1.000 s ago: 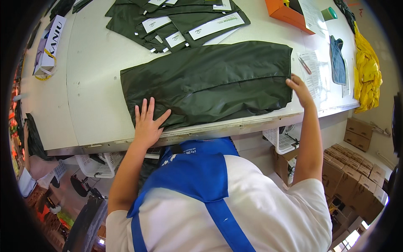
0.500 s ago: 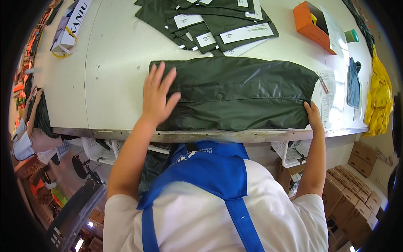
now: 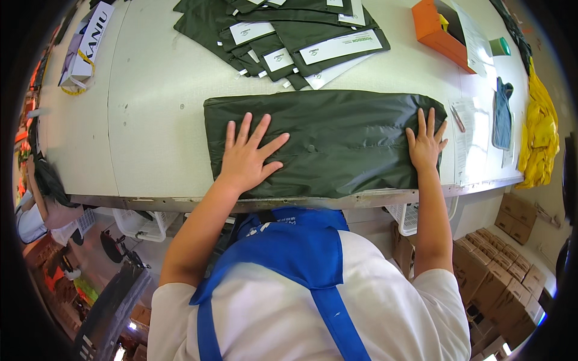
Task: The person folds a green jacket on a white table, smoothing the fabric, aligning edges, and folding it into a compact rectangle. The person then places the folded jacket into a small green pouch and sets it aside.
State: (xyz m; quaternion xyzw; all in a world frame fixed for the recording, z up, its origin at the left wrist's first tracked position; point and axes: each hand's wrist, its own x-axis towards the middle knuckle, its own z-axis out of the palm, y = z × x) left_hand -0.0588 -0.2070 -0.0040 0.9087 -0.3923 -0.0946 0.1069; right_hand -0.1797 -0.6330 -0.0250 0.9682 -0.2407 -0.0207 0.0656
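A dark green coated garment [image 3: 337, 156], folded into a long rectangle, lies flat along the front edge of the white table. One round snap button shows near its middle. My left hand [image 3: 248, 157] rests spread on its left part, palm down. On the right end, my right hand [image 3: 426, 141] also presses flat with fingers apart. Neither hand grips anything. Beyond the garment lies a heap of dark green pouches [image 3: 283, 42] with white labels.
At the far right stand an orange box [image 3: 439, 37] and a green cylinder [image 3: 499, 46]. Closer are a small pointed tool [image 3: 459, 119], a blue cloth [image 3: 501, 114] and hanging yellow fabric [image 3: 542, 129]. A white box [image 3: 90, 45] sits far left. Another person [image 3: 45, 207] works at the left.
My left hand has moved from the garment's left edge onto its surface. My right hand has let go of the lower right corner and now lies flat on the right end.
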